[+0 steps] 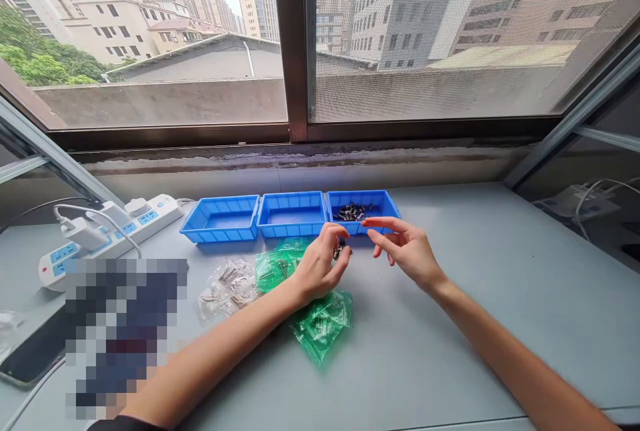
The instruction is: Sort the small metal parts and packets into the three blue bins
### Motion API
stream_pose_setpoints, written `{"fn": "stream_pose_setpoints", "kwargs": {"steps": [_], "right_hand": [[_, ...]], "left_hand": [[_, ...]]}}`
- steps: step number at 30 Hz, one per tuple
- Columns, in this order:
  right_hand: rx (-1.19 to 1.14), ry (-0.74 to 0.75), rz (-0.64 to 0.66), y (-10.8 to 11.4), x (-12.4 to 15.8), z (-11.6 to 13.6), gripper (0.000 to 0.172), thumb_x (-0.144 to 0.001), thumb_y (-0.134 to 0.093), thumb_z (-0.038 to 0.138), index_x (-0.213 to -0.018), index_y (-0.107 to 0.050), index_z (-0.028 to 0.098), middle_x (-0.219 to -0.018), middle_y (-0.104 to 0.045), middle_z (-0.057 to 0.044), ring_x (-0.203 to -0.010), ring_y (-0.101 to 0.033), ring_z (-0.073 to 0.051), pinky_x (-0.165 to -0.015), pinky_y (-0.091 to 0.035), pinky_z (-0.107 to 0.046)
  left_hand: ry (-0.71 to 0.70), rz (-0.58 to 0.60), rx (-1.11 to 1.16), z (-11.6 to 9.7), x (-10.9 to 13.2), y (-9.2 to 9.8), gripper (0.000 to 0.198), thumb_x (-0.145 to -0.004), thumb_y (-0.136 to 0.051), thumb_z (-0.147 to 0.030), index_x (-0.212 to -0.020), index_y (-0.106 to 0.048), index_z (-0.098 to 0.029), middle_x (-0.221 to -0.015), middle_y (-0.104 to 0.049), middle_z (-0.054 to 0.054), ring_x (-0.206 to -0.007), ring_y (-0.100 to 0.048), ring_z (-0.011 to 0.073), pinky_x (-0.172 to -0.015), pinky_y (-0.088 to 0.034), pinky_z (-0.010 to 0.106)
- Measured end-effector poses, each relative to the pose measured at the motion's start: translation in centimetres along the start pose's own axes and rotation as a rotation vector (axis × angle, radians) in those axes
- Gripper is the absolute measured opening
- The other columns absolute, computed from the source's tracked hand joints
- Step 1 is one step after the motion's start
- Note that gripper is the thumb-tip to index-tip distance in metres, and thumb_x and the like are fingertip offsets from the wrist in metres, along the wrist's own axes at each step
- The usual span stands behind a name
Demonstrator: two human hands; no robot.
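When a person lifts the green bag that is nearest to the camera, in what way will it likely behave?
The green bag will probably be floppy, as its film looks thin and creased. Its shiny surface suggests it may be a little slippery. The small pieces showing through it look jumbled, so they might slide and change its shape.

- We see three bins (290, 229) in a row near the desk's (475, 324) back edge.
- Parts (354, 211) lie in our rightmost bin (383, 199).
- Before the bins, we have packets (275, 271).
- Left of the bins, we find a power strip (127, 229).
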State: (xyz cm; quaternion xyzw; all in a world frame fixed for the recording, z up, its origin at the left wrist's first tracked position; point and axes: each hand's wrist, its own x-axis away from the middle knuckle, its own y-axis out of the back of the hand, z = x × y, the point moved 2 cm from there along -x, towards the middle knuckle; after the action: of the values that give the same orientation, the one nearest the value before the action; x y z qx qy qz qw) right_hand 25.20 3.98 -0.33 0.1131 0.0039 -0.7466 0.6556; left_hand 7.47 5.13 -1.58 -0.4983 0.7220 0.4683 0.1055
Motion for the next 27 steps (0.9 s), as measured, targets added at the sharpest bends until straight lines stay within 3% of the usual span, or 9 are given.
{"fn": "stream_pose_setpoints", "kwargs": {"steps": [3, 8, 11, 15, 20, 23, 27], "right_hand": [[0.169, 0.059, 0.107, -0.4, 0.4, -0.3, 0.032, -0.074, -0.068, 0.047, -0.087, -0.073, 0.019, -0.073, -0.073, -0.006, -0.045, -0.057, -0.014, -0.039, -0.041, -0.025], [0.527, 0.254, 0.319, -1.4, 0.9, -1.3, 0.021, -0.078, -0.059, 0.025, -0.094, -0.073, 0.024, -0.105, -0.073, -0.004, -0.050, -0.056, -0.011, -0.057, -0.046, -0.028], [0.660, 0.293, 0.371, -1.8, 1.2, -1.6, 0.021, -0.083, -0.055, 0.023, -0.093, -0.073, 0.026, -0.099, -0.074, -0.001, -0.054, -0.057, -0.012, -0.055, -0.043, -0.026], [0.732, 0.289, 0.345, -1.9, 1.4, -1.6, 0.019, -0.083, -0.056, 0.023, -0.091, -0.072, 0.027, -0.086, -0.073, 0.001, -0.055, -0.056, -0.013, -0.053, -0.038, -0.025], [0.664, 0.256, 0.243, -1.7, 1.2, -1.5, 0.020, -0.073, -0.057, 0.021, -0.085, -0.072, 0.026, -0.082, -0.072, 0.000, -0.052, -0.055, -0.012, -0.053, -0.040, -0.025], [0.495, 0.191, 0.173, -1.5, 0.9, -1.2, 0.017, -0.069, -0.058, 0.026, -0.080, -0.071, 0.023, -0.079, -0.071, -0.002, -0.050, -0.053, -0.012, -0.053, -0.042, -0.027], [0.214, 0.044, 0.188, -1.4, 0.6, -0.3, 0.019, -0.067, -0.062, 0.036, -0.076, -0.068, 0.020, -0.077, -0.069, -0.004, -0.045, -0.046, -0.010, -0.046, -0.040, -0.026]], "left_hand": [[-0.001, 0.001, 0.004, 0.0, 0.0, 0.0, 0.010, -0.094, -0.037, -0.022, -0.105, -0.039, -0.022, -0.095, -0.048, 0.003, -0.071, -0.050, 0.0121, -0.066, -0.045, 0.026], [0.001, -0.003, 0.015, -0.1, 0.0, 0.1, 0.009, -0.094, -0.036, -0.021, -0.103, -0.039, -0.021, -0.095, -0.048, 0.003, -0.071, -0.050, 0.0121, -0.065, -0.045, 0.025], [-0.005, -0.006, -0.003, -0.1, -0.1, 0.1, 0.009, -0.094, -0.036, -0.020, -0.102, -0.040, -0.021, -0.094, -0.048, 0.003, -0.071, -0.050, 0.0122, -0.067, -0.046, 0.026], [-0.028, 0.009, -0.035, -0.1, -0.2, 0.0, 0.007, -0.092, -0.039, -0.018, -0.097, -0.042, -0.021, -0.094, -0.049, 0.003, -0.070, -0.050, 0.0121, -0.066, -0.046, 0.026], [-0.062, 0.005, -0.054, -0.1, -0.3, -0.1, 0.007, -0.089, -0.041, -0.015, -0.092, -0.043, -0.021, -0.090, -0.049, 0.003, -0.071, -0.051, 0.0124, -0.064, -0.046, 0.025], [-0.064, 0.015, -0.051, -0.2, -0.3, -0.1, 0.008, -0.086, -0.045, -0.016, -0.092, -0.043, -0.021, -0.090, -0.049, 0.003, -0.073, -0.052, 0.0130, -0.064, -0.046, 0.025], [-0.049, 0.030, -0.047, -0.2, -0.2, -0.1, 0.010, -0.084, -0.049, -0.019, -0.093, -0.043, -0.021, -0.091, -0.049, 0.003, -0.070, -0.053, 0.0124, -0.061, -0.046, 0.025]]}}
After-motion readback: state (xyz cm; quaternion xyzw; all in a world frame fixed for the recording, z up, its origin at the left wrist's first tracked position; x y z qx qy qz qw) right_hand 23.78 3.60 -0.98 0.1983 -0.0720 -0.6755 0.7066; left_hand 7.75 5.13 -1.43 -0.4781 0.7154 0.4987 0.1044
